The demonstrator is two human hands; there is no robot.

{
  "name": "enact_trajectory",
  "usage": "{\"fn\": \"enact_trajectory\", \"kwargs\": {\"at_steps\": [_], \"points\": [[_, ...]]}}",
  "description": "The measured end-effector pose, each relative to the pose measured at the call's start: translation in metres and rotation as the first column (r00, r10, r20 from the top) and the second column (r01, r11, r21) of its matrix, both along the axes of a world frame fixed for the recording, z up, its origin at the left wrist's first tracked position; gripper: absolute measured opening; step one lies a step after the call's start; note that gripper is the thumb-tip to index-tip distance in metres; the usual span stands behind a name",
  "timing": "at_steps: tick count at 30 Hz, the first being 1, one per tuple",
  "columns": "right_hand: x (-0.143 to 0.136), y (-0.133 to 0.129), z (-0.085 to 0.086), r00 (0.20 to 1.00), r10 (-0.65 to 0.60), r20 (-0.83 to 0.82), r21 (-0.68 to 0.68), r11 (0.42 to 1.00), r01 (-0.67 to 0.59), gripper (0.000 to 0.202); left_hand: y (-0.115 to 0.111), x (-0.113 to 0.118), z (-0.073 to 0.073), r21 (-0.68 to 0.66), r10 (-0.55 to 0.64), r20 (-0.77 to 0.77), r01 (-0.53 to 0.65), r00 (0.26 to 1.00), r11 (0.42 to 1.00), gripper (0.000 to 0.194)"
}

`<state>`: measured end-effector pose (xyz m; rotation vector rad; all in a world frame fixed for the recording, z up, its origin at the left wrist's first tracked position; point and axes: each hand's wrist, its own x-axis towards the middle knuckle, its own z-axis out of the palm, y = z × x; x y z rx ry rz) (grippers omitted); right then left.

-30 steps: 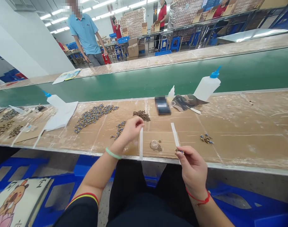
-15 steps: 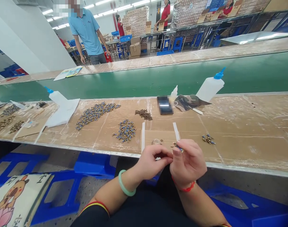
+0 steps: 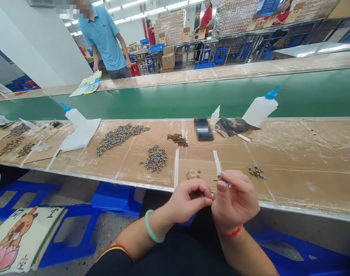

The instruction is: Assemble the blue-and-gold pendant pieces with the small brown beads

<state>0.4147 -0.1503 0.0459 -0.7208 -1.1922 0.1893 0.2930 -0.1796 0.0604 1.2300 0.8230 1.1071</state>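
My right hand [image 3: 235,199] pinches a small blue-and-gold piece [image 3: 223,181] between thumb and fingers, above the table's front edge. Beside it, my left hand [image 3: 189,197] has thumb and forefinger pressed together against the right hand; whatever is between them is too small to make out. Just behind my hands, a small round clear dish [image 3: 192,174] sits on a cardboard sheet [image 3: 202,165] between two white strips. A pile of blue-and-gold pieces [image 3: 154,159] lies left of the sheet, brown bits [image 3: 177,140] lie behind it, and a few pieces [image 3: 257,172] lie to the right.
A larger pile [image 3: 117,138] lies at left, near a white bottle [image 3: 76,117] on paper. Behind the sheet are a phone [image 3: 203,129], a camouflage cloth [image 3: 234,127] and another bottle [image 3: 259,110]. Beyond the green belt [image 3: 163,101], a person in blue [image 3: 106,38] stands.
The view has shifted slightly, moving the table items rightward in the picture. The person in blue now has a hand at the papers and has lifted their edge. My hands stay close together.
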Motion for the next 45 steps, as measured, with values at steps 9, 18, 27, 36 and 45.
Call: {"fn": "enact_trajectory", "kwargs": {"at_steps": [9, 18, 27, 36, 45], "points": [[-0.005, -0.003, 0.005, 0.966, -0.037, -0.257, -0.115, 0.993, 0.007, 0.012, -0.006, 0.014, -0.009, -0.006, 0.037, 0.099, -0.037, 0.994, 0.999, 0.054], [-0.008, -0.007, 0.0, 0.913, -0.004, -0.407, -0.285, 0.951, -0.123, 0.017, -0.003, 0.019, -0.017, 0.05, 0.069, 0.096, -0.074, 0.993, 0.996, 0.052], [-0.007, -0.001, 0.004, 0.82, 0.066, -0.568, -0.322, 0.9, -0.295, 0.021, -0.012, 0.034, -0.03, 0.34, 0.378, -0.002, -0.355, 0.926, 0.871, 0.034], [-0.004, 0.0, 0.005, 0.72, 0.116, -0.684, -0.304, 0.852, -0.425, 0.025, -0.007, 0.022, -0.029, 0.433, 0.257, -0.121, -0.182, 0.959, 0.883, 0.033], [-0.005, -0.003, 0.008, 0.619, 0.082, -0.781, -0.4, 0.695, -0.598, 0.044, 0.036, -0.002, -0.014, 0.577, -0.033, -0.347, 0.241, 0.937, 0.78, 0.021]]}}
